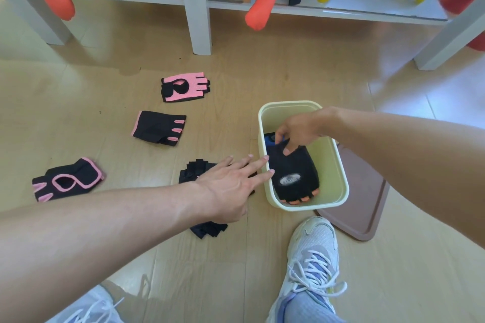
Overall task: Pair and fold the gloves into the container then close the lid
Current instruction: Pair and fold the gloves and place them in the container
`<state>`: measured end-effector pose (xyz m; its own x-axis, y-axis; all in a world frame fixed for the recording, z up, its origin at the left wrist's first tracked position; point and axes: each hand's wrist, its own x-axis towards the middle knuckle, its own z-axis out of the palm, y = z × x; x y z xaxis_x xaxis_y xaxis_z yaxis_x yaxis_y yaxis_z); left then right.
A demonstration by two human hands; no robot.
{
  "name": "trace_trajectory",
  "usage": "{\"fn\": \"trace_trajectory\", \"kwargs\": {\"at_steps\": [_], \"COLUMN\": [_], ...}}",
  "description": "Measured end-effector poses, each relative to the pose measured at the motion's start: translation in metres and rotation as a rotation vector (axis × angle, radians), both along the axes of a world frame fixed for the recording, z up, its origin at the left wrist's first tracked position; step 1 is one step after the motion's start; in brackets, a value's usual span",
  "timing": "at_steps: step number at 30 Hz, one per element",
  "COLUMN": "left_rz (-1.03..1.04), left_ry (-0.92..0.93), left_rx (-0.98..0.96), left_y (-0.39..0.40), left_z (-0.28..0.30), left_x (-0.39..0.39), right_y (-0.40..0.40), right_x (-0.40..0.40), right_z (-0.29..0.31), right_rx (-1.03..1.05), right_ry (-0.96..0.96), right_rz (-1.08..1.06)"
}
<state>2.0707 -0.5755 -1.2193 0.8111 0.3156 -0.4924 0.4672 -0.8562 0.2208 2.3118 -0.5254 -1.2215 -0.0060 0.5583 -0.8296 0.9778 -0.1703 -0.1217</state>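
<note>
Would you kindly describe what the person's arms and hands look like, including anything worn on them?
Both forearms are bare, with no sleeve in view. The left hand and the right hand wear no gloves, and no rings, watch or bracelet show. The fingernails look short and unpainted.

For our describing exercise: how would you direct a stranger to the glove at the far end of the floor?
Start at the white shelf leg in the middle. Just in front of it on the wooden floor lies the pink glove, farthest from the container. Its whole back is pink mesh; the other gloves are mainly black.
</note>
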Motion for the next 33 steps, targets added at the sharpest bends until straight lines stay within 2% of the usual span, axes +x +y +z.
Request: {"fn": "trace_trajectory", "kwargs": {"at_steps": [2, 6, 9, 11, 14, 15, 18, 23, 28, 33], "left_rz": [-0.006, -0.016, -0.019, -0.019, -0.016, -0.016, -0.022, -0.040, -0.066, -0.055], "left_ry": [0.004, 0.012, 0.014, 0.012, 0.011, 0.011, 0.018, 0.031, 0.048, 0.042], "left_rx": [0.007, 0.015, 0.021, 0.023, 0.027, 0.028, 0.033, 0.053, 0.088, 0.085], "left_y": [0.001, 0.001, 0.001, 0.001, 0.000, 0.000, 0.000, 0.000, -0.001, -0.002], "left_z": [0.000, -0.001, -0.001, -0.002, -0.003, -0.003, -0.003, -0.003, -0.005, -0.007], "left_x": [0.001, 0.003, 0.003, 0.003, 0.003, 0.003, 0.003, 0.002, 0.000, 0.002], "right_y": [0.004, 0.007, 0.007, 0.002, -0.010, -0.015, -0.025, -0.040, -0.064, -0.055], "right_x": [0.001, 0.008, 0.010, 0.009, 0.000, -0.001, 0.002, -0.005, -0.020, -0.025], "right_z": [-0.007, -0.013, -0.016, -0.022, -0.031, -0.035, -0.044, -0.045, -0.072, -0.080], "right_rx": [0.114, 0.216, 0.288, 0.341, 0.519, 0.599, 0.744, 0.493, 0.256, 0.200], "right_ry": [-0.013, 0.079, 0.060, -0.032, -0.394, -0.462, -0.403, -0.215, -0.222, -0.290], "right_rz": [-0.035, -0.178, -0.186, -0.107, 0.203, 0.274, 0.228, 0.015, 0.262, 0.267]}}
